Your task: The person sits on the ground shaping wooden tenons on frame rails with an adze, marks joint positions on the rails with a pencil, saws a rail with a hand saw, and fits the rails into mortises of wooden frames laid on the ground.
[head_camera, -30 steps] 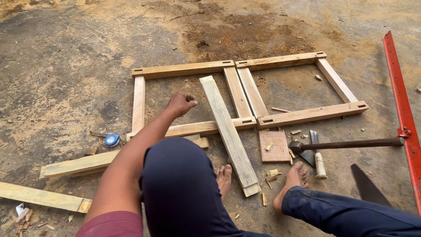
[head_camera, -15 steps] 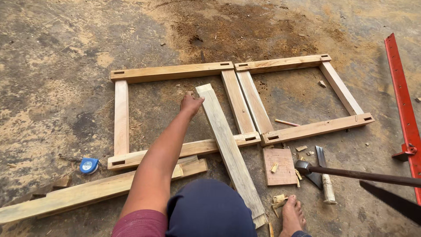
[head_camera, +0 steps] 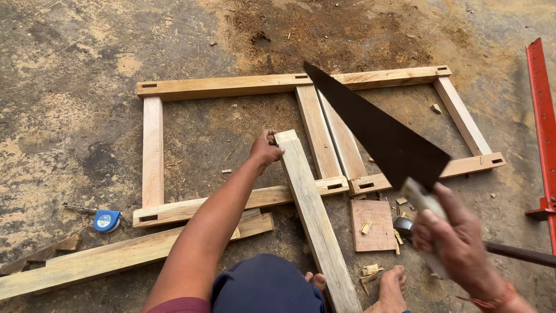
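Ground: bare concrete floor [head_camera: 69,69], dusty, with a brown patch of sawdust [head_camera: 324,29] at the far side.
Frame: two open wooden frames [head_camera: 152,150] lie flat on the floor, side by side, their inner rails touching down the middle.
Plank: a loose pale plank [head_camera: 315,226] lies slanted across the near rail of the frames, its far end inside the left one, its near end by the person's bare feet.
Left hand: the left hand [head_camera: 265,152] reaches forward with fingers curled around the far end of the plank, gripping its left edge.
Right hand: the right hand [head_camera: 460,246] is closed tightly around the pale handle of a handsaw [head_camera: 379,130], held up in the air; the dark blade points away, over the right frame.
Nearby: a small square board [head_camera: 373,225] with wood chips lies just right of the plank; a blue tape measure [head_camera: 106,221] sits left of the frames; a long beam [head_camera: 116,255] lies in front of them; a red metal bar [head_camera: 543,122] runs along the right edge.
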